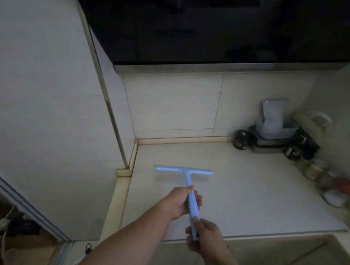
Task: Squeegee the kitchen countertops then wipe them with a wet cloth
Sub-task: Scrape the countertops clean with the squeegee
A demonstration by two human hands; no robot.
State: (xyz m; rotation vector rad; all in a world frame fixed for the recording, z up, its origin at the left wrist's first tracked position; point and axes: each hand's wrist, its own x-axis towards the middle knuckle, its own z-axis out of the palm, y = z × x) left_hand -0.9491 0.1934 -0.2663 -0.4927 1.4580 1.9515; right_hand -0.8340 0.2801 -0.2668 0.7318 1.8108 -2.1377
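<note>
Pale-blue squeegee (188, 184): centre of frame, blade across the countertop (247, 194), handle running down toward the bottom edge.
Left hand (179, 204): fingers curled round the upper handle, just below the blade.
Right hand (204, 236): clamped on the handle's lower end, thumb on top.
Jars (315, 171): clustered at right of frame, near a grey container (273, 128).
Sink (285, 255): lower right corner.

The squeegee (190, 184) I hold is pale blue all over, against a plain off-white desk (247, 194) edged with a cream trim. The wall tiles (171, 104) are plain white with thin dark joints, and the cabinet (213, 28) overhead is glossy black.
</note>
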